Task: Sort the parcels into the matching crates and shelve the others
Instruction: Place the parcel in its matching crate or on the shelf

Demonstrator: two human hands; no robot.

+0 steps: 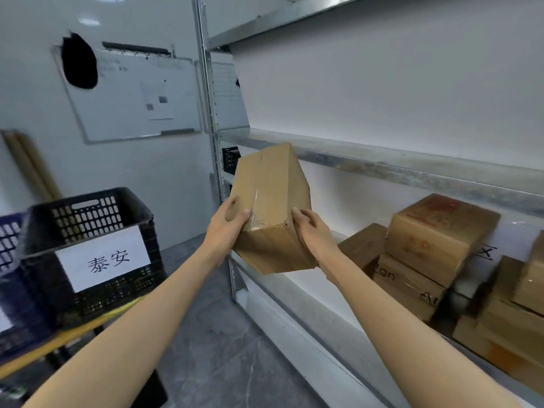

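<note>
A brown cardboard parcel point(270, 201) is held in the air just in front of the left end of the metal shelving rack point(382, 169), between its middle and lower shelves. Its long axis tilts up and away from the person, with the far end nearest the rack's middle shelf and a taped seam running lengthwise. The left hand point(228, 228) grips the near left corner, thumb on top. The right hand point(313, 231) clasps the near right side.

On the rack's lower shelf, to the right, sit stacked cartons point(435, 242). Left of the rack, a black crate point(88, 219) with a white paper label stands on a yellow-edged worktop point(59, 346), and a whiteboard point(132, 92) hangs on the wall. The floor point(223, 334) beside the rack is grey.
</note>
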